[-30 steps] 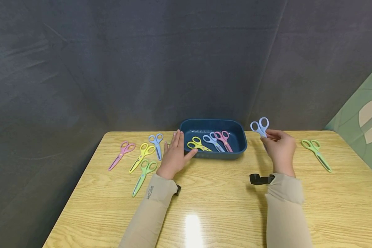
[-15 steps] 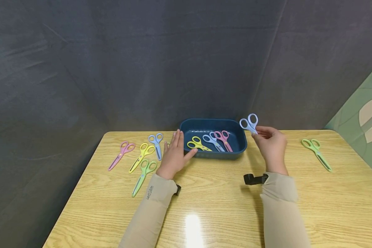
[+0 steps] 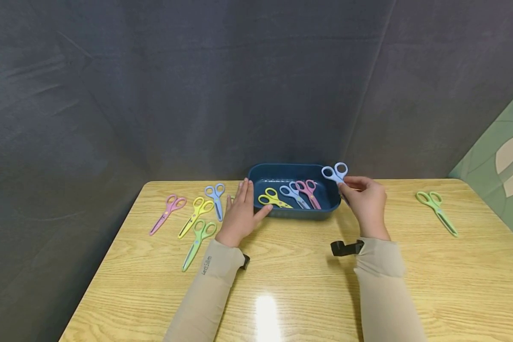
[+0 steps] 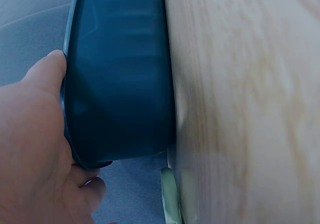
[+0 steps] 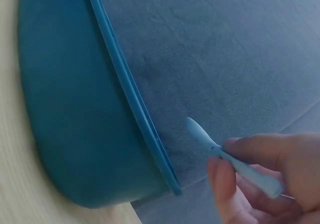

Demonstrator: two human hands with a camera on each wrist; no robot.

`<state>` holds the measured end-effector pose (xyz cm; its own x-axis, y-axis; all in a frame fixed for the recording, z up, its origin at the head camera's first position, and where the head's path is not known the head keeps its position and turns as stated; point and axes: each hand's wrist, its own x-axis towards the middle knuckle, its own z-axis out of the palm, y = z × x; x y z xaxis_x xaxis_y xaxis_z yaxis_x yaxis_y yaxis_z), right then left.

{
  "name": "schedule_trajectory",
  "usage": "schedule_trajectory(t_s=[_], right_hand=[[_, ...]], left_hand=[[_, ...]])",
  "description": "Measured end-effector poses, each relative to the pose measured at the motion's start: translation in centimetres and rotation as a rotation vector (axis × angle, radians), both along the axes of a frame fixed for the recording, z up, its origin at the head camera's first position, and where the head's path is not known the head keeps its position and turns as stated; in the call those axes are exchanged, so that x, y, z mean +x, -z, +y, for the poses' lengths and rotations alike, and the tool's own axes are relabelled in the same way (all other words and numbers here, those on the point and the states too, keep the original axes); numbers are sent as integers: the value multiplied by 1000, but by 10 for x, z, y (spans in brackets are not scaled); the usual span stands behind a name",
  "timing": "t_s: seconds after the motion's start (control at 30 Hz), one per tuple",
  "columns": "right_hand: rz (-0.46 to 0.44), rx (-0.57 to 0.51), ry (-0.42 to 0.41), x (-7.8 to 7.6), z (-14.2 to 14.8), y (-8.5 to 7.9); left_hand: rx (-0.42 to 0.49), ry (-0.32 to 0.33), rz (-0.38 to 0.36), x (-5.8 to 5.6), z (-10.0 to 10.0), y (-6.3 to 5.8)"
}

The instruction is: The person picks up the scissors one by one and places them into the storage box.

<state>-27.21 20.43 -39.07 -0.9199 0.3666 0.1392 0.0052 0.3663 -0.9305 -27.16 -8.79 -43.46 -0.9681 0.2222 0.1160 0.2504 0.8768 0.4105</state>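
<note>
Between thumb and fingers my right hand [image 3: 366, 204] pinches blue scissors [image 3: 335, 173], handles up, at the right end of a dark blue bin [image 3: 299, 214]. In the right wrist view these scissors [image 5: 245, 170] are seen edge-on, just outside the bin's rim [image 5: 131, 92]. My left hand [image 3: 241, 214] lies against the bin's left end, fingers straight and thumb at the front rim; the left wrist view has the thumb [image 4: 50, 69] touching the rim. Inside the bin are yellow scissors [image 3: 273, 199], blue scissors [image 3: 294, 194] and pink scissors [image 3: 308, 193].
Left of the bin lie pink scissors [image 3: 166, 214], yellow scissors [image 3: 195, 217], blue scissors [image 3: 216, 199] and green scissors [image 3: 198, 243]. Another green pair [image 4: 170, 196] is partly hidden beside my left hand. Green scissors [image 3: 437, 213] lie far right. A dark cloth [image 3: 256, 85] hangs behind the table.
My right hand has moved left with the blue scissors, from right of the bin to its right rim. My left hand and the bin have stayed put.
</note>
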Motion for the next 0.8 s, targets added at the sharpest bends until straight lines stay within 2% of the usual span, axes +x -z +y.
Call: schedule_trajectory(t_s=[0.27,0.5,0.8], right_hand=[[-10,-87,-82,2,-2,-1],[-102,-55,-147,3,-5,-3],[-103,-60,-166,0,-16,0]], left_hand=[[8,7,-3,0,0,-1],[2,8,0,-1,-1,1],[5,7,-1,-1,0,1]])
